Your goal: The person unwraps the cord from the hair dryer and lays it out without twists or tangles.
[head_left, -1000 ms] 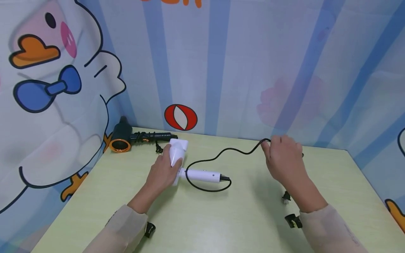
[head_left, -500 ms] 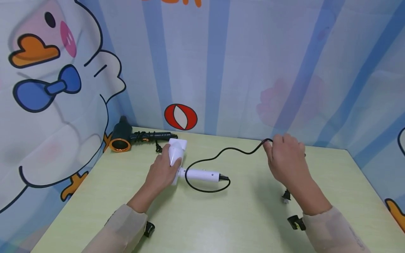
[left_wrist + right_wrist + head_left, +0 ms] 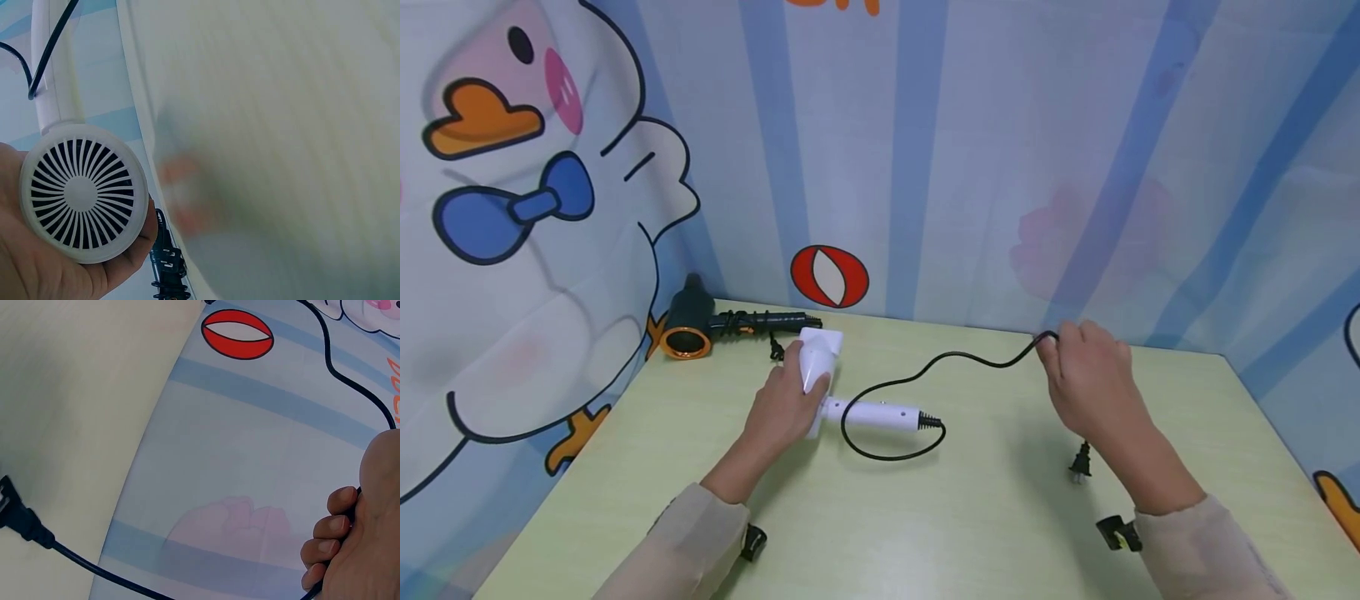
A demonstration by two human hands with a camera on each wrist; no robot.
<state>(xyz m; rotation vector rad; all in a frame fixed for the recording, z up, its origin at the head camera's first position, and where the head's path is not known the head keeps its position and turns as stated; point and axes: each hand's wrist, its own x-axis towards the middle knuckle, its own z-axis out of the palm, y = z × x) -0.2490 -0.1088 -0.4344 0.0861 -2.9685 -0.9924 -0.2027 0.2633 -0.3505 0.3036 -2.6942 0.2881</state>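
My left hand (image 3: 781,407) grips the body of a white hair dryer (image 3: 817,365), its handle (image 3: 880,415) lying toward the right. In the left wrist view, the round slotted grille (image 3: 81,194) shows at the end of the body, with fingers around it. A black power cord (image 3: 955,354) leaves the handle, loops across it and runs right. My right hand (image 3: 1093,392) holds that cord, fingers curled round it in the right wrist view. Below this hand the plug (image 3: 1080,464) hangs on the cord's free end; part of the cord is hidden behind the hand.
At the back left of the pale table (image 3: 880,517) lies a dark hair dryer (image 3: 688,321) with an orange rim, its cord wound round the handle, its plug (image 3: 777,348) close behind my left hand. A printed cloth (image 3: 970,167) stands along the table's back and sides.
My right hand has moved a little to the right, drawing the cord with it. The plug now shows more fully below that hand. My left hand and the white hair dryer stay nearly still.
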